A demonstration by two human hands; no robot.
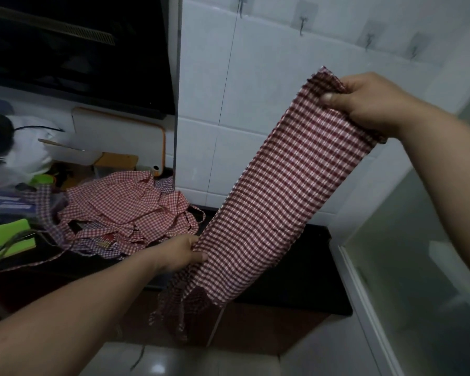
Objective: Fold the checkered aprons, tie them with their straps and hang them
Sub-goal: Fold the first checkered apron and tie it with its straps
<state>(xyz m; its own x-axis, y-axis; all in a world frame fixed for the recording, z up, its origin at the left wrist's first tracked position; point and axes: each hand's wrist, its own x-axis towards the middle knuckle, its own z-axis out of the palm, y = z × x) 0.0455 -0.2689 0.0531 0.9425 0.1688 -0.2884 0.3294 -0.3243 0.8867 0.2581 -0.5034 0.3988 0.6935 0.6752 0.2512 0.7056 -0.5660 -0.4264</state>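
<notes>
White wall tiles (255,85) backed a folded apron (277,191) held taut from 7 to 1 o'clock, right hand (364,101) gripping its top, left hand (182,252) pinching its lower edge; folding looked underway, next likely calling for another fold and dangling straps (174,318) tied.

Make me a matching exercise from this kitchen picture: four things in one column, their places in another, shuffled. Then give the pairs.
1 folded apron
2 apron heap
3 hooks
4 green sheet

A on the white tiled wall
B crumpled on the dark counter
C held between left hand and right hand
D flat, left of the apron heap

Pairs: 1-C, 2-B, 3-A, 4-D
</notes>
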